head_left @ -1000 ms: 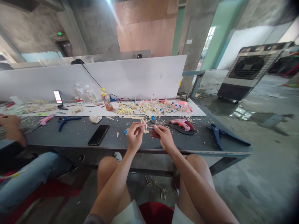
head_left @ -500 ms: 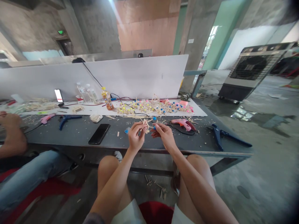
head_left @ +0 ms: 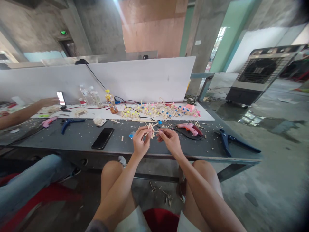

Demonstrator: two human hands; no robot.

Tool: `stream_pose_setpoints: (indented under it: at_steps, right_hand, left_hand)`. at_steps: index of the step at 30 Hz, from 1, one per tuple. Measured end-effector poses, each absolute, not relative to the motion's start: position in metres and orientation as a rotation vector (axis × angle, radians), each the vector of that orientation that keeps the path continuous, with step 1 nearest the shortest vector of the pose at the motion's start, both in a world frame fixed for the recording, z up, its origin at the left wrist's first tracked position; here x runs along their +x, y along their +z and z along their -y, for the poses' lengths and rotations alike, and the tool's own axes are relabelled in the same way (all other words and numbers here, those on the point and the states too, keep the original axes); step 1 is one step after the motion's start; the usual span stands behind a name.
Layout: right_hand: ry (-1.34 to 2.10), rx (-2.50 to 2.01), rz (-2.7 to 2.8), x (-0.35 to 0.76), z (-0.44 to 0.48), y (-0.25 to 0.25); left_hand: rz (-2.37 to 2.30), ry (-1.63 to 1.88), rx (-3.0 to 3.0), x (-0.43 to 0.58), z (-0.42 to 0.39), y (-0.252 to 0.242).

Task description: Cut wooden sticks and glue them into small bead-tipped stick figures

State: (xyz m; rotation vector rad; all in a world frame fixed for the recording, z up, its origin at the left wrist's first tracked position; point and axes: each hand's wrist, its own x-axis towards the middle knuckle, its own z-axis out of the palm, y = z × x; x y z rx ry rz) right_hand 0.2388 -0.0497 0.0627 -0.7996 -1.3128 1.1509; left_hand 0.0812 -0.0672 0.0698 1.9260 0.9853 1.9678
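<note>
Over the near edge of the table, my left hand [head_left: 141, 141] pinches a small frame of thin wooden sticks [head_left: 150, 126] between thumb and fingers. From its right side a short stick points toward my right hand [head_left: 170, 140], whose thumb and fingers close on that stick's end. The fingers cover whatever sits at the tip. One blue ball [head_left: 160, 122] shows just beyond the fingertips, with its support hard to make out. A small blue-and-clear piece [head_left: 131, 135] lies beside my left hand.
Stick models with coloured balls [head_left: 154, 111] crowd the white board. Around me lie a pink glue gun [head_left: 189, 128], blue cutters [head_left: 227, 141], a black phone [head_left: 102, 138] and a bottle [head_left: 111, 102]. At left, a co-worker's arm [head_left: 26, 111] reaches toward an upright phone [head_left: 60, 99].
The blue ball seen at my right fingertips is now out of sight, and those fingers close on the stick's end. The co-worker's arm has stretched out toward the upright phone.
</note>
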Motion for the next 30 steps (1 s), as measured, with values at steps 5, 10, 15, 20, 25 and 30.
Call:
stream_pose_setpoints:
  at_steps: [5, 10, 15, 20, 25, 30]
  right_hand:
    - [0.830, -0.886, 1.499, 0.241, 0.051, 0.060]
    - [0.752, -0.907, 1.539, 0.242, 0.048, 0.055]
    - [0.809, -0.877, 1.547, 0.241, 0.048, 0.055]
    - [1.242, -0.760, 1.286, 0.240, 0.048, 0.060]
    - [1.725, -0.627, 1.037, 0.242, 0.047, 0.066]
    - [1.735, -0.602, 0.970, 0.242, 0.048, 0.069]
  left_hand:
    - [-0.981, 1.987, 1.933, 0.081, 0.068, 0.071]
    - [-0.988, 1.989, 1.943, 0.081, 0.068, 0.072]
    - [-0.978, 1.991, 1.951, 0.080, 0.068, 0.071]
    - [-0.949, 1.997, 1.931, 0.080, 0.068, 0.070]
    - [-0.927, 1.983, 1.938, 0.080, 0.068, 0.068]
    - [-0.946, 1.984, 1.929, 0.080, 0.069, 0.069]
